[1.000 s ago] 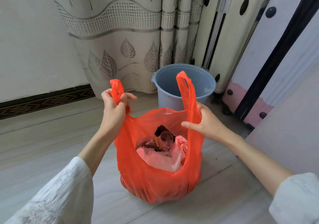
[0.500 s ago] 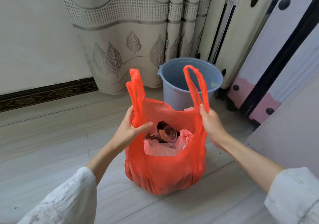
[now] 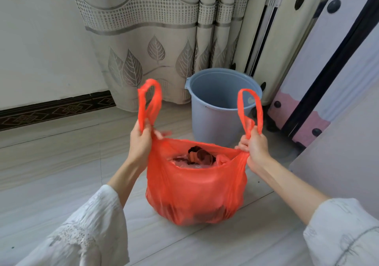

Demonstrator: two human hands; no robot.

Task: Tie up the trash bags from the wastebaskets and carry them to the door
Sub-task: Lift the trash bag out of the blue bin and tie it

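An orange-red plastic trash bag (image 3: pixel 194 192) stands on the pale floor in front of me, full of rubbish, its mouth open. My left hand (image 3: pixel 141 140) grips the base of the bag's left handle loop (image 3: pixel 148 99). My right hand (image 3: pixel 254 144) grips the base of the right handle loop (image 3: pixel 249 110). Both loops stick up above my fists and the bag's mouth is stretched wide between them. Behind the bag stands the grey-blue wastebasket (image 3: pixel 221 104), with no bag in it.
A leaf-patterned curtain (image 3: pixel 155 40) hangs behind the wastebasket. A folded cream panel with black dots (image 3: pixel 272 40) and a pink-and-white board (image 3: pixel 307 110) lean at the right. A pale slab (image 3: pixel 344 147) fills the right edge. A dark baseboard (image 3: pixel 55 110) runs along the left wall.
Both hands slid to the bases of the handle loops and pulled apart, stretching the bag's mouth wide. The view has come closer to the bag.
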